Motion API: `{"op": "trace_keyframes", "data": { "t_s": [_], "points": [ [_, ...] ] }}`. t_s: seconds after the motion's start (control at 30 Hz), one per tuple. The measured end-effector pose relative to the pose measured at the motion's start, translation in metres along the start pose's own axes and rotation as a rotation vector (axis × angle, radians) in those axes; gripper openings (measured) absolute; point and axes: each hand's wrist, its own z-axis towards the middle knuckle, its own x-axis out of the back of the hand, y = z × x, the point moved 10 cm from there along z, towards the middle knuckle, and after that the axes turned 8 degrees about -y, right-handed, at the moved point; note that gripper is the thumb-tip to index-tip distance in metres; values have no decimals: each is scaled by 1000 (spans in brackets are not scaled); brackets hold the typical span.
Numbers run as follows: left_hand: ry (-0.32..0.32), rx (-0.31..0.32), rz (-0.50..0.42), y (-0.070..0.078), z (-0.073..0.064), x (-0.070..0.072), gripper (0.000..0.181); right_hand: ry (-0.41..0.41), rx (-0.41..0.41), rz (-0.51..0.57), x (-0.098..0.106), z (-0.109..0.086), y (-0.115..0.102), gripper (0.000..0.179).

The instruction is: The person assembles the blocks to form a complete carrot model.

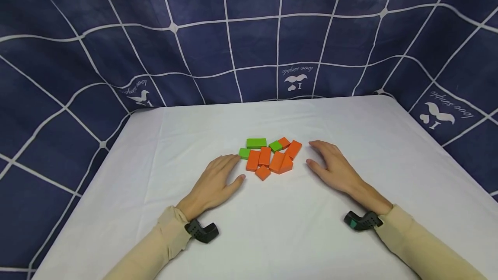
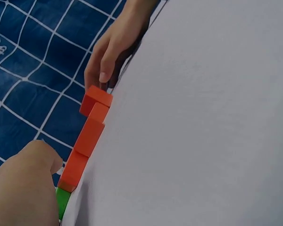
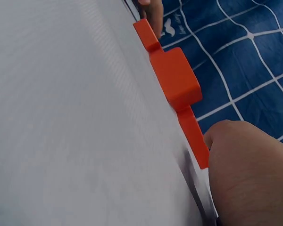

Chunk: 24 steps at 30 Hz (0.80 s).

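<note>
Sleeves (image 1: 151, 245) are seen nearest. Both hands (image 1: 215, 183) (image 1: 337, 170) are held relaxed, empty. Probably light, rigid blocks (image 1: 265, 157) at twelve o'clock are best pinched by opposite sides.

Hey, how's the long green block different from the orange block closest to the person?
The green block is bright green, while the orange block is orange. The green block has a long rectangular top; the orange block's looks shorter and squarer. The green block lies straight across the head view, whereas the orange block sits turned, cornerwise. Both rest on the white table.
</note>
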Motion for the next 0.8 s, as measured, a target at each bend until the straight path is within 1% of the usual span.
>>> {"op": "trace_keyframes", "data": {
  "t_s": [0.23, 0.47, 0.63, 0.8],
  "points": [
    [2, 22, 4, -6, 16, -2, 71, -20, 30, 14, -11, 17, -8, 60],
    [-27, 20, 19, -6, 32, -9, 78, -40, 47, 30, -17, 28, -12, 58],
    [-40, -6, 14, -2, 42, -11, 78, -42, 47, 27, -18, 33, -12, 60],
    [-37, -47, 5, 3, 44, -11, 70, -51, 46, 21, -20, 34, -13, 61]
  ]
}}
